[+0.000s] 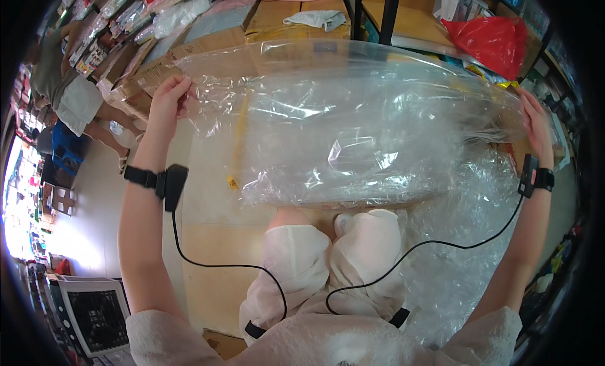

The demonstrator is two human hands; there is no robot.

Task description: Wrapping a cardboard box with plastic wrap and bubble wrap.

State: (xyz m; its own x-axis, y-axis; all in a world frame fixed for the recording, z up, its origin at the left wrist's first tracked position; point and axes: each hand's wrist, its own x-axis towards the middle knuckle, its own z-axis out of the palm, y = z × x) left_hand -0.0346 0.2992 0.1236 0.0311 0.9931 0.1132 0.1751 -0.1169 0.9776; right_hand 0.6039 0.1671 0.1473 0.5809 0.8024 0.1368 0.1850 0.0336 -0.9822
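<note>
A large sheet or bag of clear plastic film (350, 125) is spread across the space in front of my knees. Its upper left corner is pinched in my left hand (172, 94), thumb against fingers. At the far right, my right hand (535, 113) has hold of the film's other end, with the fingers partly hidden. Between the two hands the upper edge bows outward, and light glints off the creases. More crumpled clear plastic (463, 243) lies to the right of my legs. Each wrist wears a black strapped device with a cable.
Cardboard boxes (153, 75) line the far left side below packaged goods. A grey cloth (316, 19) rests on another box. At upper right, a red plastic bag (491, 44) sits on a shelf. A person (71, 82) stands at left near a blue stool (66, 146).
</note>
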